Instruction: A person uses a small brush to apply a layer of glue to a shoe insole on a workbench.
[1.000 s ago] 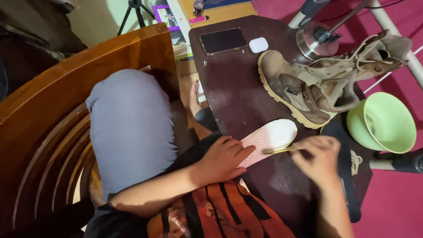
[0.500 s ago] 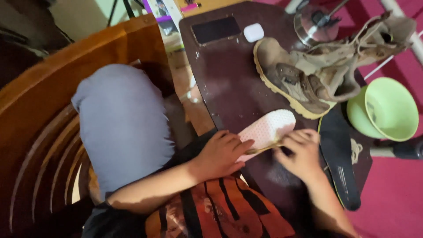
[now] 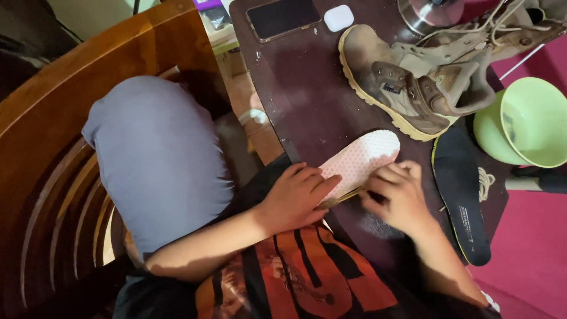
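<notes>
A pale pink dotted insole (image 3: 361, 159) lies on the dark table (image 3: 298, 88) near its front edge. My left hand (image 3: 295, 198) presses down on the insole's near end. My right hand (image 3: 397, 195) is closed around a thin yellowish stick-like tool (image 3: 345, 197) at the insole's near edge; what kind of tool it is I cannot tell. A worn tan boot (image 3: 413, 88) with loose laces lies on its side just beyond the insole. A black insole (image 3: 463, 198) lies to the right of my right hand.
A green bowl (image 3: 528, 121) sits at the right. A black phone (image 3: 283, 16) and a small white case (image 3: 339, 18) lie at the table's far end, near a metal lid (image 3: 428, 13). My knee in grey cloth (image 3: 153, 159) and a wooden chair (image 3: 47, 165) fill the left.
My right hand has moved left and closer along the insole's edge, towards my left hand. The camera has drifted, so the table sits higher and further right in view.
</notes>
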